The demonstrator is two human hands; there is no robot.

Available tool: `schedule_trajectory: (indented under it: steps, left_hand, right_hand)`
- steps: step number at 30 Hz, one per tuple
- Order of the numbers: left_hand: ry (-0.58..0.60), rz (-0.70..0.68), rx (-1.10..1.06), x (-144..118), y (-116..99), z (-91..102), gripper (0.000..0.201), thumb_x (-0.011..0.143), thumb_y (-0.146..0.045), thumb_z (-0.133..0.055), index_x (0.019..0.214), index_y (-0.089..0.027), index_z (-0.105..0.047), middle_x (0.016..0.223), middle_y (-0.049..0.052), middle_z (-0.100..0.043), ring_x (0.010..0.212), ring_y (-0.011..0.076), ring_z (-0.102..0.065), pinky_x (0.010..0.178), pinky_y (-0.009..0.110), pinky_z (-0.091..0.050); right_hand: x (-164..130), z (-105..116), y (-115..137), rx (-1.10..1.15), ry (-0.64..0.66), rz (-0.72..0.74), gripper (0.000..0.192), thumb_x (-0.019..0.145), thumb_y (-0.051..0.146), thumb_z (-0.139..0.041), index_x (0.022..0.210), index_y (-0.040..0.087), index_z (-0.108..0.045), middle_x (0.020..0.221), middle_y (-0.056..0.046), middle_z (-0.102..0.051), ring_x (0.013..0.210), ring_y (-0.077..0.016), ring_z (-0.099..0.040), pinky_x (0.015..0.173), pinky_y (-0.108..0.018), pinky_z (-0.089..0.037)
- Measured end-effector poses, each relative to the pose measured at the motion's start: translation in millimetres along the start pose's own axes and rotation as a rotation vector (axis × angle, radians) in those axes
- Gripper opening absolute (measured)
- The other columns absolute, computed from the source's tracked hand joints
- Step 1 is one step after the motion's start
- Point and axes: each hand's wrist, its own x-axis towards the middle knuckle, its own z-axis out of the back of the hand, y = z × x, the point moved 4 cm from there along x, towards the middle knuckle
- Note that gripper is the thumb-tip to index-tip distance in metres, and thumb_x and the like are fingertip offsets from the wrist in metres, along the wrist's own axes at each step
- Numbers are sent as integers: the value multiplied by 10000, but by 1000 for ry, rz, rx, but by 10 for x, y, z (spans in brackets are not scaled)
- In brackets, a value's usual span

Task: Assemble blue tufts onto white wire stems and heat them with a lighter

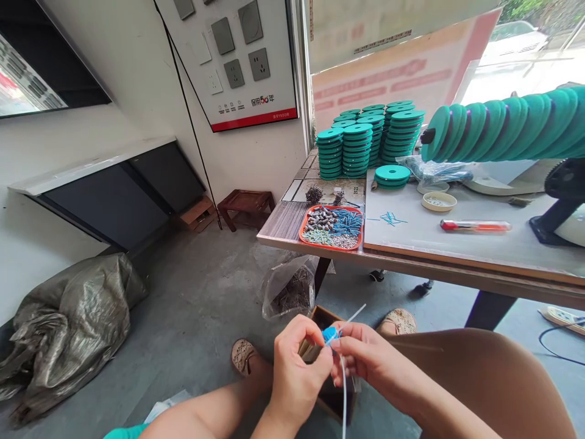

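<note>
Over my lap, my left hand (297,372) pinches a small bright blue piece (329,333) between thumb and forefinger. What exactly the blue piece is cannot be made out. My right hand (372,353) is closed beside it, its fingertips pinching a thin white cord (344,393) close to the blue piece. One end of the cord sticks up to the right, and a longer length hangs down between my forearms. The fingers partly hide where cord and blue piece meet. Below my hands stands an open brown box (326,317), its inside mostly covered.
On the table, an orange-rimmed tray (301,238) holds small sorted parts. Stacks of green discs (356,152), a rod of green discs (503,125), blue thin pieces (388,218), a round dish (439,201) and a red-handled tool (475,226) are there. A plastic bag (269,299) sits on the floor.
</note>
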Motion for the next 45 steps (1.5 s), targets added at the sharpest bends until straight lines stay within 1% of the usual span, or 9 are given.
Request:
schedule_trajectory:
  steps: [3, 9, 13, 21, 28, 32, 38, 41, 45]
  left_hand:
    - [-66, -28, 38, -37, -34, -7, 127, 687, -131, -531, 586, -159, -459, 611, -15, -504, 589, 94, -486, 574, 196, -395]
    - [9, -56, 84, -63, -66, -8, 109, 725, -167, -549, 626, -155, -504, 655, -2, -542, 620, 98, -518, 608, 199, -422]
    - [2, -108, 135, -53, -64, 2, 112, 724, -145, -556, 627, -153, -501, 661, -5, -540, 620, 89, -525, 602, 185, -422]
    - [-164, -167, 214, -71, -71, 7, 150, 720, -105, -542, 600, -157, -468, 633, -16, -530, 600, 76, -520, 577, 163, -420]
    - [-55, -164, 169, -84, -94, -17, 109, 727, -122, -534, 632, -158, -496, 647, -7, -544, 607, 88, -527, 580, 180, -433]
    - [-36, -151, 175, -96, -83, -13, 121, 741, -149, -537, 628, -156, -493, 653, -1, -543, 610, 92, -528, 587, 186, -434]
    - [2, -217, 246, -78, -88, -7, 86, 719, -110, -553, 657, -153, -512, 672, 2, -555, 633, 88, -540, 603, 179, -434]
    - [2, -239, 258, -64, -89, 0, 100, 719, -92, -538, 648, -153, -503, 663, 4, -549, 626, 89, -534, 593, 180, -431]
    - [-57, -269, 277, -66, -99, 7, 120, 720, -93, -533, 632, -156, -482, 640, -6, -529, 599, 82, -521, 572, 170, -423]
  right_hand:
    - [-21, -14, 20, -25, -73, 40, 217, 687, 294, -652, 750, 124, -533, 598, 8, -578, 507, -79, -527, 579, -229, -429]
    - [-41, -50, 68, -102, -162, 74, 206, 667, 289, -629, 687, 123, -509, 550, 13, -561, 492, -73, -493, 551, -212, -385]
    - [-33, -51, 43, -97, -153, 72, 211, 688, 304, -612, 712, 117, -516, 551, 10, -566, 491, -76, -493, 559, -224, -383]
    - [-52, -63, 27, -56, -135, 61, 300, 697, 376, -664, 721, 118, -512, 585, 1, -566, 536, -85, -520, 581, -225, -386]
    - [-40, -56, 3, -58, -197, 41, 305, 622, 364, -690, 700, 119, -525, 560, 9, -553, 496, -83, -494, 556, -227, -376]
    - [-38, -52, 18, -86, -225, 42, 339, 595, 396, -705, 680, 127, -518, 544, 6, -557, 499, -91, -497, 552, -228, -372]
    - [-47, -14, -7, -47, -193, 47, 354, 655, 416, -695, 712, 115, -517, 586, -4, -565, 525, -82, -505, 580, -230, -386]
    - [-44, 13, -41, -40, -164, 58, 342, 690, 412, -680, 729, 109, -525, 610, -12, -576, 533, -78, -510, 591, -230, -396]
    - [-37, 8, -68, -21, -152, 52, 364, 678, 425, -696, 727, 107, -526, 611, -9, -572, 534, -76, -515, 596, -232, -411]
